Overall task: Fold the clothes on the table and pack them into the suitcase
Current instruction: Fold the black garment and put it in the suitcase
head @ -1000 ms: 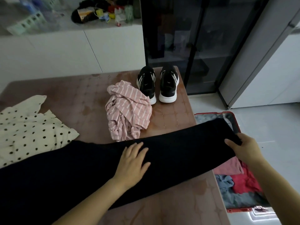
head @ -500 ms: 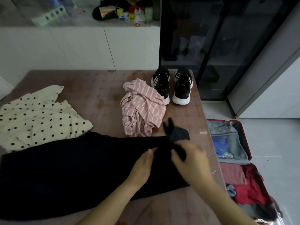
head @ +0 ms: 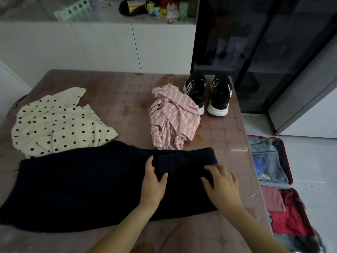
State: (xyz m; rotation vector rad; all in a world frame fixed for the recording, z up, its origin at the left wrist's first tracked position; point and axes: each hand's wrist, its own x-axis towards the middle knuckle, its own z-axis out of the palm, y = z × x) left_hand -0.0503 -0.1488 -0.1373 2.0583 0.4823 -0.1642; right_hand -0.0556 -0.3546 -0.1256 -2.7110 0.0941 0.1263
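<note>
Presently the black garment [head: 82, 189] is laid along the near edge of the table [head: 127, 99], pressed under the left hand [head: 154, 187] and the right hand [head: 221, 181], both held flat and uncurled. The suitcase [head: 284, 157] is seen opened on the floor alongside.

Long garment [head: 82, 189] lies across the near side of the tabletop [head: 127, 99], left to right. Both hands rest on its right end, left hand [head: 153, 187] just left of right hand [head: 222, 185].

Behind it, left: spread-out top [head: 58, 123], touching its far edge. Behind it, right of centre: crumpled shirt [head: 173, 117]. Pair of shoes [head: 219, 94] at the far right corner, just behind the shirt.

Suitcase [head: 290, 167] on the floor [head: 313, 161], right of the tabletop, with packed clothes [head: 284, 221] in its near half.
</note>
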